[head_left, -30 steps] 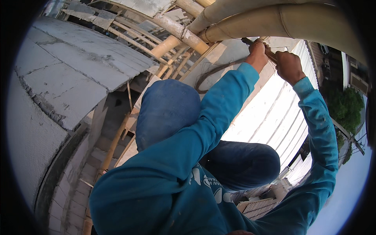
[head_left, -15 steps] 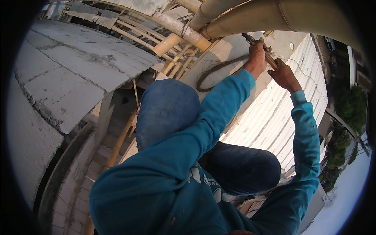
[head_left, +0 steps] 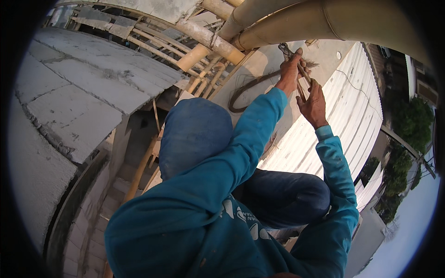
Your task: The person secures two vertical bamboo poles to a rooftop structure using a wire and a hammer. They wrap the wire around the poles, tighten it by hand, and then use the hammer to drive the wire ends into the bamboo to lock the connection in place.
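At the upper right, my left hand (head_left: 289,73) is closed around a bundle of thin brown wire (head_left: 236,103). The bundle bends into a long loop left of the hand, and its frayed ends stick out on the right. A pair of pincers (head_left: 284,48) runs through the same place, its metal jaws showing just beyond my left hand. Its two handles point toward me, slightly spread. My right hand (head_left: 314,107) grips these handles with thumb and fingers. My left fingers partly hide the middle of the tool.
Thick bamboo poles (head_left: 296,23) cross above the hands, with a lattice of thinner bamboo (head_left: 160,42) to the left. A grey slab roof (head_left: 83,78) lies left. White corrugated sheeting (head_left: 324,129) slopes below my right arm. My bent knees (head_left: 197,134) are close underneath; a deep gap opens at lower left.
My right hand has moved left and nearer to me along the handles. The pincers' jaws now show more plainly past my left hand, which has shifted slightly left.
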### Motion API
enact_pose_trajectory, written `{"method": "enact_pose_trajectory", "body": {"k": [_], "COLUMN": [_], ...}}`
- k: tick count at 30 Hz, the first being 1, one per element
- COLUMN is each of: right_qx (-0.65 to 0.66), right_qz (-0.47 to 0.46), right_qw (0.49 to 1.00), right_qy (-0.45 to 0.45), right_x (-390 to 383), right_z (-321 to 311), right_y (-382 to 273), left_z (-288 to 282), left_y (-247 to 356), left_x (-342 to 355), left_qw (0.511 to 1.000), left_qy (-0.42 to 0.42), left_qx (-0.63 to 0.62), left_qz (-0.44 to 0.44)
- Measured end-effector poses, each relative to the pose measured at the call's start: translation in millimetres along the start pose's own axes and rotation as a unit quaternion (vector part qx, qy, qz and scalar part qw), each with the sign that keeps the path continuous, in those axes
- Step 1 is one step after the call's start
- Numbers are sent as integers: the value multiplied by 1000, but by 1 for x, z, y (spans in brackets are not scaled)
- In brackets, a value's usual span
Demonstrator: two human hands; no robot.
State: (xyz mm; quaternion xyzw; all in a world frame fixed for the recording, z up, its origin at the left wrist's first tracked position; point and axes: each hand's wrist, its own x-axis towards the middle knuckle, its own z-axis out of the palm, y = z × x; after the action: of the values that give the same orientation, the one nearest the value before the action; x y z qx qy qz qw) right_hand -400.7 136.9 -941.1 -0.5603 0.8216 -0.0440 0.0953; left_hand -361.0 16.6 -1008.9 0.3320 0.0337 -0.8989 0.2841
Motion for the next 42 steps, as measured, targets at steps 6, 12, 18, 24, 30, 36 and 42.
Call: {"method": "enact_pose_trajectory", "body": {"k": [6, 12, 18, 24, 30, 36, 42], "right_qx": [431, 332, 58, -68, -147, -120, -201], "right_qz": [283, 264, 200, 183, 168, 169, 39], "right_qw": [801, 797, 907, 908, 885, 900, 962], "right_qy": [-305, -430, -366, -370, -409, -384, -181], "right_x": [35, 48, 84, 108, 143, 133, 45], "right_z": [-23, -45, -99, -135, -162, -150, -78], "right_y": [27, 18, 1, -34, -81, -63, 1], "left_z": [-18, -11, 30, 50, 61, 60, 44], "left_y": [4, 4, -11, -3, 19, 18, 10], "left_x": [9, 2, 9, 10, 17, 0, -1], "left_qw": [998, 991, 985, 974, 950, 956, 983], "left_qy": [-61, -98, 54, 78, 67, 77, 150], "left_qx": [1, -87, -164, -208, -294, -278, -62], "left_qz": [-19, -35, 9, -45, -85, -59, -83]}}
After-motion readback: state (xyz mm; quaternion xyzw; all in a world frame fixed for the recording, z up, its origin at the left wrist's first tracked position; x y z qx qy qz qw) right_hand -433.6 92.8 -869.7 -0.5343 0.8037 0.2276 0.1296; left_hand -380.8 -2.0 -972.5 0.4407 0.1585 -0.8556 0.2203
